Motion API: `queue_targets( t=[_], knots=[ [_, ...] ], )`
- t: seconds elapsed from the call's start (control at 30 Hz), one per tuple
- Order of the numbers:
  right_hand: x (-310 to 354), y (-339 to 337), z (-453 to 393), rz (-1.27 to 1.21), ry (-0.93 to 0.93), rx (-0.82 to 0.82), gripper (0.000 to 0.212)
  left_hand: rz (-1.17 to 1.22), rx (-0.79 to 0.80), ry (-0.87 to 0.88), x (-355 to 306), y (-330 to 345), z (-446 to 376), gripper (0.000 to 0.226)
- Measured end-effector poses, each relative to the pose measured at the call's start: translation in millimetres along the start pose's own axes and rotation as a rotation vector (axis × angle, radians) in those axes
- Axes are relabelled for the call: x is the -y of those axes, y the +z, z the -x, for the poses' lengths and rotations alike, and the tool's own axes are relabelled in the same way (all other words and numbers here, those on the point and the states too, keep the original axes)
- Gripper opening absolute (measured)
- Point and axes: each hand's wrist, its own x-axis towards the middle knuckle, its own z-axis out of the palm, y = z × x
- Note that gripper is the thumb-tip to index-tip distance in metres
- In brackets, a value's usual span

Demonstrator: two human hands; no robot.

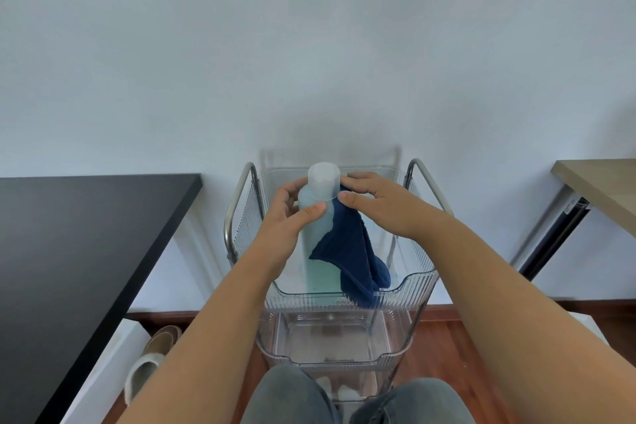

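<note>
Within left fingers point(287, 191): bottle point(315, 234), gripped.
Right fingers point(361, 179): pinching cloth point(354, 251) against bottle.
Progress: wiping apparently midway; lower part outstanding.

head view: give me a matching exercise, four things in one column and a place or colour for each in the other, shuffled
Column one
1. bottle
2. cloth
3. slippers
4. black table

Column two
a. on the floor, lower left
b. dark blue, hanging from the right hand
c. to the left of the cart
d. upright in the cart's top tray, gripped by the left hand

Pairs: 1-d, 2-b, 3-a, 4-c
</note>
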Motion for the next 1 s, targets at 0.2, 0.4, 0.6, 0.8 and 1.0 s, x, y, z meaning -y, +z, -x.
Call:
queue_targets(
  t=[0.2,0.4,0.6,0.8,1.0],
  knots=[
    [0.7,-5.6,-2.5,0.024,0.003,0.044,0.046,0.007,0.155,-0.079,-12.3,-14.9,-6.4,0.052],
    [-1.9,-3.2,0.1,0.016,-0.036,0.030,0.045,-0.232,-0.161,0.115,-0.5,14.6,12.0,0.074],
    [-2.0,-5.3,-1.1,0.032,-0.034,0.038,0.047,-0.126,-0.084,0.078,-0.6,6.0,4.5,0.077],
    [-0.7,-3.3,-4.3,0.036,-0.034,0.052,0.048,-0.002,0.060,-0.002,-4.0,-12.5,-2.0,0.070],
    [0.1,-5.4,-6.3,0.069,-0.041,0.064,0.049,-0.045,0.197,-0.066,-16.7,-25.6,-8.6,0.060]
  ],
)
